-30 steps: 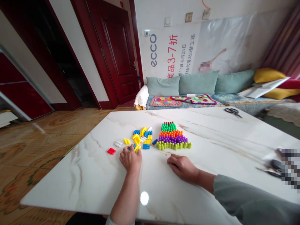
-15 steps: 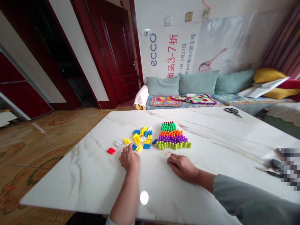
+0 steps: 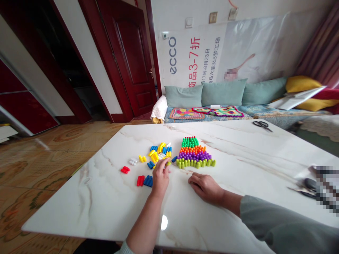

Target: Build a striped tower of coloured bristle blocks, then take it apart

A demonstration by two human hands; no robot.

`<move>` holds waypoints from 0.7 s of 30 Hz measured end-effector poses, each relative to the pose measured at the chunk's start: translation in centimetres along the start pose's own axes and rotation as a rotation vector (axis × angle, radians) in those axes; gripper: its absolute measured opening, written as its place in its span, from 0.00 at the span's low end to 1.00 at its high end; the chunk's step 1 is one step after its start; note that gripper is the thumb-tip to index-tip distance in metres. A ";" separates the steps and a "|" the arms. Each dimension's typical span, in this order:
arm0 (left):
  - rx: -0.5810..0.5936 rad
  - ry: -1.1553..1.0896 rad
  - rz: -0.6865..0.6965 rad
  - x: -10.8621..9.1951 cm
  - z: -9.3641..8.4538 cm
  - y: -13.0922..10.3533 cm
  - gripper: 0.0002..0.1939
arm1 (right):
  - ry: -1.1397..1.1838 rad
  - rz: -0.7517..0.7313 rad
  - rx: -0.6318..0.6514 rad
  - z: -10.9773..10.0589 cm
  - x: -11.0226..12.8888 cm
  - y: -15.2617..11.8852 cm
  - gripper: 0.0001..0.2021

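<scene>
Loose colored pieces (image 3: 154, 157): white table (image 3: 106, 211), left of standing rows (image 3: 194, 155) | step: apparently color-grouping | left hand (image 3: 160, 179): fingers bent over pieces, grasp unclear | right hand (image 3: 206, 187): curled on tabletop, contents hidden | next: probably needs careful fingertip placement

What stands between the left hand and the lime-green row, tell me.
One blue piece lies by the left end of the lime-green row; nearer the camera, only tabletop parts the row from the left hand.

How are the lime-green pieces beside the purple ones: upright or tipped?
Upright: the lime-green pieces show rounded tops with their sides below.
</scene>
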State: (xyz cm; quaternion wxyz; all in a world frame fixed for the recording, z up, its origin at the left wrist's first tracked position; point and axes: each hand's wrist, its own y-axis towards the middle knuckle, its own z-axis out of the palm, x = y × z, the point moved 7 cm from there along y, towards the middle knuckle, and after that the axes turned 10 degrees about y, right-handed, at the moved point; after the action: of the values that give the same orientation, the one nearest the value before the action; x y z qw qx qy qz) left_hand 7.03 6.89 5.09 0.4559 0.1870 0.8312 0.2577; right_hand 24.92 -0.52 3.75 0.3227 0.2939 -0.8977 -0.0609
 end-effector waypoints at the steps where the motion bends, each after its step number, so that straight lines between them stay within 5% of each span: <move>1: 0.111 -0.072 -0.033 -0.1 1.2 -0.3 0.12 | -0.001 0.011 0.003 0.0 -0.1 0.0 0.09; 4: 0.369 -0.167 -0.055 -0.9 3.7 -1.4 0.04 | -0.006 0.082 -0.003 0.1 -0.8 -0.1 0.14; 7: 0.468 -0.203 0.013 -2.1 4.6 -2.1 0.01 | 0.008 0.118 -0.005 0.2 -1.3 -0.1 0.18; 13: 0.519 -0.247 0.030 -2.8 5.2 -2.5 0.10 | 0.059 0.091 -0.045 0.0 -1.3 0.3 0.08; 21: 0.454 -0.233 0.063 -3.8 4.8 -2.3 0.05 | 0.103 0.061 -0.083 -0.1 -1.1 0.2 0.09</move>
State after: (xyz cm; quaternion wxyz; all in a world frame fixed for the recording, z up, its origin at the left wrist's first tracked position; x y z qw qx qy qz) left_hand 12.94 4.21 4.07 0.4867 0.3388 0.8033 0.0552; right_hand 25.60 0.29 3.32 0.3820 0.2558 -0.8851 -0.0729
